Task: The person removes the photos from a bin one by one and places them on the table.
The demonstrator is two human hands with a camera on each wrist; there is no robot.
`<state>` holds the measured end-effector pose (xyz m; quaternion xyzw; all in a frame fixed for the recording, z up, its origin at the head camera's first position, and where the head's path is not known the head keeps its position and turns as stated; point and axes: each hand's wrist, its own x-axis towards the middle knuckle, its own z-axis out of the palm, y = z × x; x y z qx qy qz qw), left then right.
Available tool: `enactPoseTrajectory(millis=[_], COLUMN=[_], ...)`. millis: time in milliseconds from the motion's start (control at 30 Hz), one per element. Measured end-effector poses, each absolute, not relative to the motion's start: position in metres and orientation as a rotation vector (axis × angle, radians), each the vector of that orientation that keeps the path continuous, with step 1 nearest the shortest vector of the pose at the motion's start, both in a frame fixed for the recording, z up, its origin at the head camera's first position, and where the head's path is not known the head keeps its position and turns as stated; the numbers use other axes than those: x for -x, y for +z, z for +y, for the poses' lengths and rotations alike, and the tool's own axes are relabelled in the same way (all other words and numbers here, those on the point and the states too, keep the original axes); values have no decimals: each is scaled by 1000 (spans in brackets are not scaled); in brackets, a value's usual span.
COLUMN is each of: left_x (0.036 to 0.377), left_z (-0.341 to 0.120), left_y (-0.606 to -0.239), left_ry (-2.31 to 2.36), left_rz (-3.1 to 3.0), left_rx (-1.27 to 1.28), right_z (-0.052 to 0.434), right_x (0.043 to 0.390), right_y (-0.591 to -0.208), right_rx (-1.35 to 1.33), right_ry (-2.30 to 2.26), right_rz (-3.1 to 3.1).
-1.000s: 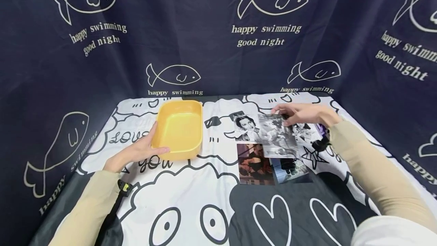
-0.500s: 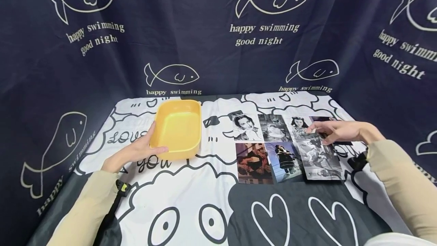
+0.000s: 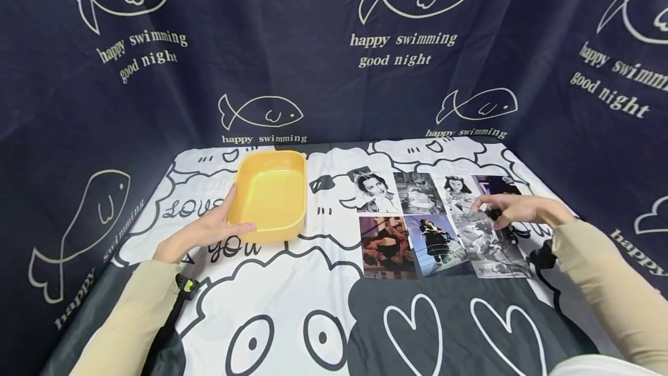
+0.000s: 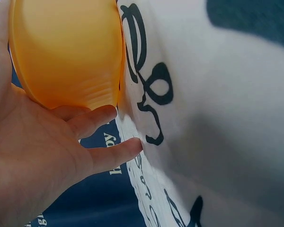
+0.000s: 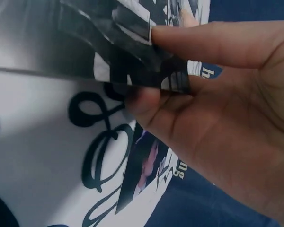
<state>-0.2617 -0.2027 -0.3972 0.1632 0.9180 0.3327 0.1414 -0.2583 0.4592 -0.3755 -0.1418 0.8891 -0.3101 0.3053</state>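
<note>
My left hand (image 3: 206, 229) grips the near-left side of a yellow plastic basin (image 3: 273, 235), thumb at the front and fingers along the outer wall. In the left wrist view some fingertips (image 4: 106, 113) reach under the wall of the basin. At the right, my right hand (image 3: 527, 210) pinches a black-and-white photo card (image 3: 493, 251) by its upper right corner. The right wrist view shows the thumb on top of this card (image 5: 128, 52) and fingers beneath. The photo card lies at the right end of the front row, beside a color photo card (image 3: 434, 245).
A red-toned photo card (image 3: 388, 248) lies at the left of the front row. Behind are black-and-white cards (image 3: 377, 193), (image 3: 419, 193) and a darker card (image 3: 496, 184). A patterned cloth (image 3: 282, 300) covers the table. Dark blue fish-print curtains (image 3: 334, 74) stand around it.
My right hand has carried the black-and-white photo card rightward and nearer, then lowered it beside the color card. The cards it covered now show. My left hand stays on the basin.
</note>
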Motion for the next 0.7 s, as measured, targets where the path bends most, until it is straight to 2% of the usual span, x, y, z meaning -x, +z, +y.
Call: enactPoseTrajectory(millis=[433, 700], left_x=[260, 261], left_z=[-200, -199], left_y=[-398, -399], left_ry=[971, 991], left_rz=[2651, 2651], left_rx=[-496, -509], right_z=[445, 436], right_x=[247, 241], right_y=[-383, -382], right_rx=[421, 467], right_ry=[-664, -256], right_rz=[2613, 2949])
